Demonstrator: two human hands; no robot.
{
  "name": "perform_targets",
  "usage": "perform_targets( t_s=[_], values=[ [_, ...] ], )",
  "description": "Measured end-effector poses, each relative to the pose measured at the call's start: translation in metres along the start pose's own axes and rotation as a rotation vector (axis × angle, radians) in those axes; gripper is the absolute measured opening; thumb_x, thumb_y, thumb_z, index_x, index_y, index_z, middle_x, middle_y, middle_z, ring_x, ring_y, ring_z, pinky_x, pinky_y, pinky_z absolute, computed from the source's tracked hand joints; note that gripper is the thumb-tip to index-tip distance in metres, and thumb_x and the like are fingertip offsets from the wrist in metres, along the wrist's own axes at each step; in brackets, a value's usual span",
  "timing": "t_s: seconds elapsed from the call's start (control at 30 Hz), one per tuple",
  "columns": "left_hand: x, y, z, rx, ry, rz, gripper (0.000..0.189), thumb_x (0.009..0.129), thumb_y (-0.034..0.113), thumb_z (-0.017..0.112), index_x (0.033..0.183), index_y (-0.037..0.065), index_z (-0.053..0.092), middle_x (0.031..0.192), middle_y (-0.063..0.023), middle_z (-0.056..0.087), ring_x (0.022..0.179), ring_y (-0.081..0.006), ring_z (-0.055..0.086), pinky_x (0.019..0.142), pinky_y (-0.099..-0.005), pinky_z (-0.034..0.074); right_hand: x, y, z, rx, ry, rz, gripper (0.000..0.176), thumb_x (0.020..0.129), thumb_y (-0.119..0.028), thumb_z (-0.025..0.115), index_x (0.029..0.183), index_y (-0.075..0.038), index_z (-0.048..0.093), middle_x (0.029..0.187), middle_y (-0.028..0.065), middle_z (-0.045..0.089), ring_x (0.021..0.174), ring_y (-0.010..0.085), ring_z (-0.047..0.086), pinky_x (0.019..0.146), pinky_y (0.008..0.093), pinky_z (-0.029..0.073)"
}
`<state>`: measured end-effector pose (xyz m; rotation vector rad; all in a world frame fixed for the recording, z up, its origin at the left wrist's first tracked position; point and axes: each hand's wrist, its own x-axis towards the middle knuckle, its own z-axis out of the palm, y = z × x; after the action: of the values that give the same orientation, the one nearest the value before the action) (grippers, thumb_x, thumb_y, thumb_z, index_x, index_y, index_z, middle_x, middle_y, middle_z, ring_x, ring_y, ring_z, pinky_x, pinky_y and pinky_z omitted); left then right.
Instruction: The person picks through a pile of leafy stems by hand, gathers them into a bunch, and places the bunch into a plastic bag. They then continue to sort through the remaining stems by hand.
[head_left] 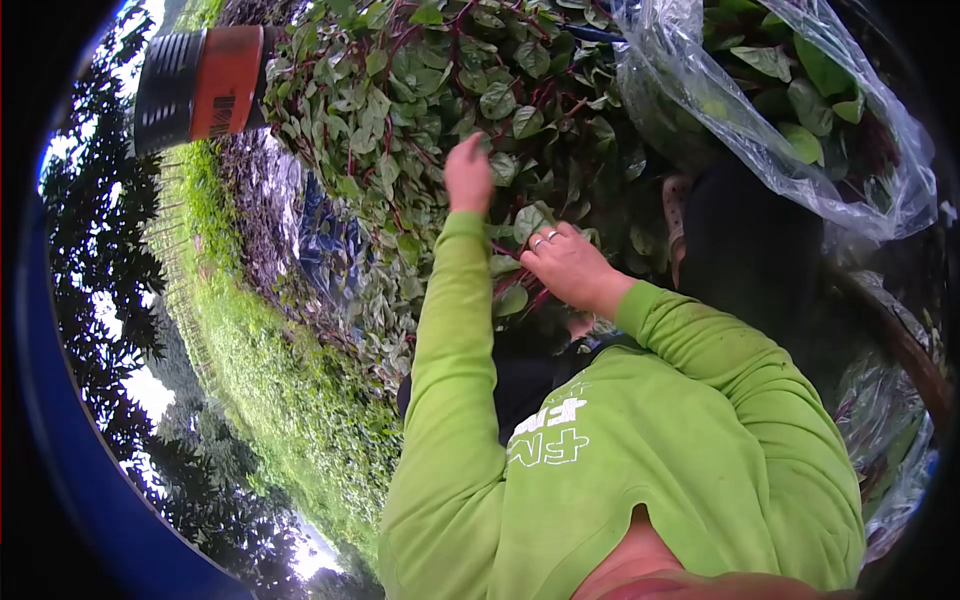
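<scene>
My left hand [468, 178] is stretched out over a large heap of green leaves with reddish stems [385, 150]. Its fingers are pressed together among the leaves, slightly blurred, and what they hold is too small to make out. Nearer to my body, my right hand [572, 268], with rings on its fingers, is closed round a small bunch of leafy red stems [512, 298]. A broad green leaf [530, 222] stands up by its fingertips.
Clear plastic bags [850, 195] with more leaves lie at the upper right. A black and red drum [225, 88] stands at the upper left. Blue sheeting [325, 235] lies beyond the heap. Part of a shoe [677, 220] shows beside my dark-clothed leg.
</scene>
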<state>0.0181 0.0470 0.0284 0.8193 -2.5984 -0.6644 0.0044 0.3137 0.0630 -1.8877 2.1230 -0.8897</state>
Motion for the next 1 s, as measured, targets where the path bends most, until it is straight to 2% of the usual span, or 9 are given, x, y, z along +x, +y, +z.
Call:
perform_targets(
  t_s=[0.1, 0.17, 0.33, 0.5, 0.63, 0.73, 0.83, 0.93, 1.0],
  values=[
    [0.018, 0.029, 0.031, 0.451, -0.162, -0.016, 0.039, 0.086, 0.010, 0.065, 0.125, 0.010, 0.067, 0.112, -0.0154, 0.070, 0.108, -0.0354, 0.065, 0.096, -0.0444, 0.051, 0.002, 0.001, -0.011, 0.003, -0.088, 0.010, 0.018, 0.092, -0.017, 0.055, 0.107, -0.014, 0.063, 0.093, 0.0084, 0.066, 0.098, 0.0256, 0.067, 0.119, 0.0634, 0.021],
    [0.024, 0.029, 0.031, 0.654, -0.158, 0.023, 0.040, 0.085, 0.011, 0.066, 0.125, 0.014, 0.070, 0.103, -0.0142, 0.070, 0.105, -0.0326, 0.066, 0.091, -0.0425, 0.053, 0.002, 0.004, 0.000, -0.031, -0.006, 0.062, 0.019, 0.091, -0.017, 0.055, 0.107, -0.014, 0.064, 0.094, 0.0081, 0.066, 0.099, 0.0253, 0.066, 0.117, 0.0624, 0.024],
    [0.012, 0.025, -0.024, 0.243, -0.301, 0.040, 0.029, 0.082, 0.009, 0.069, 0.109, 0.011, 0.078, 0.095, -0.0129, 0.068, 0.098, -0.0288, 0.066, 0.088, -0.0372, 0.052, 0.004, 0.008, 0.009, -0.089, 0.006, 0.057, 0.015, 0.086, -0.020, 0.058, 0.095, -0.012, 0.067, 0.094, 0.0057, 0.064, 0.103, 0.0242, 0.063, 0.115, 0.0520, 0.032],
    [-0.055, 0.021, -0.078, -0.139, -0.639, -0.040, 0.034, 0.080, 0.000, 0.072, 0.111, 0.011, 0.078, 0.091, -0.0071, 0.063, 0.091, -0.0226, 0.063, 0.084, -0.0329, 0.051, 0.005, 0.006, 0.001, -0.105, 0.158, -0.101, 0.015, 0.088, -0.019, 0.058, 0.097, -0.012, 0.068, 0.146, 0.0095, 0.054, 0.145, 0.0270, 0.041, 0.123, 0.0528, 0.019],
    [-0.090, 0.023, -0.109, -0.396, -0.912, -0.228, 0.032, 0.085, 0.003, 0.071, 0.115, 0.008, 0.077, 0.103, -0.0026, 0.064, 0.102, -0.0157, 0.060, 0.088, -0.0276, 0.048, 0.002, 0.004, 0.005, -0.156, 0.025, -0.039, 0.019, 0.088, -0.019, 0.055, 0.101, -0.015, 0.068, 0.124, 0.0015, 0.062, 0.134, 0.0193, 0.050, 0.124, 0.0574, 0.013],
    [-0.090, 0.053, -0.110, -0.626, -0.816, -0.505, 0.034, 0.091, 0.019, 0.071, 0.120, 0.001, 0.071, 0.099, -0.0034, 0.065, 0.097, -0.0157, 0.061, 0.086, -0.0273, 0.048, -0.001, 0.001, 0.007, -0.153, 0.008, -0.067, 0.020, 0.089, -0.019, 0.056, 0.103, -0.016, 0.069, 0.121, -0.0017, 0.063, 0.131, 0.0164, 0.051, 0.123, 0.0575, 0.011],
    [-0.078, 0.077, -0.063, -0.482, -0.895, -0.646, 0.042, 0.096, 0.033, 0.067, 0.116, -0.004, 0.068, 0.091, -0.0039, 0.065, 0.088, -0.0152, 0.063, 0.080, -0.0285, 0.050, -0.002, -0.001, 0.010, -0.114, 0.101, -0.096, 0.022, 0.089, -0.019, 0.055, 0.105, -0.017, 0.070, 0.121, -0.0028, 0.064, 0.133, 0.0160, 0.049, 0.123, 0.0572, 0.011],
    [-0.075, 0.095, -0.038, -0.872, -0.833, -0.903, 0.038, 0.097, 0.033, 0.067, 0.106, -0.003, 0.067, 0.086, -0.0051, 0.067, 0.075, -0.0146, 0.063, 0.074, -0.0298, 0.051, -0.002, 0.000, 0.014, -0.122, 0.279, -0.102, 0.018, 0.085, -0.018, 0.058, 0.100, -0.019, 0.069, 0.112, -0.0038, 0.064, 0.129, 0.0163, 0.051, 0.123, 0.0584, 0.011],
    [-0.077, 0.093, -0.025, -0.917, -0.623, -0.837, 0.024, 0.099, 0.024, 0.064, 0.105, 0.001, 0.066, 0.088, -0.0059, 0.069, 0.071, -0.0142, 0.063, 0.072, -0.0299, 0.051, -0.002, 0.002, 0.013, -0.142, 0.264, -0.124, 0.016, 0.085, -0.018, 0.058, 0.097, -0.018, 0.068, 0.108, -0.0031, 0.064, 0.126, 0.0172, 0.053, 0.123, 0.0574, 0.012]
  ],
)
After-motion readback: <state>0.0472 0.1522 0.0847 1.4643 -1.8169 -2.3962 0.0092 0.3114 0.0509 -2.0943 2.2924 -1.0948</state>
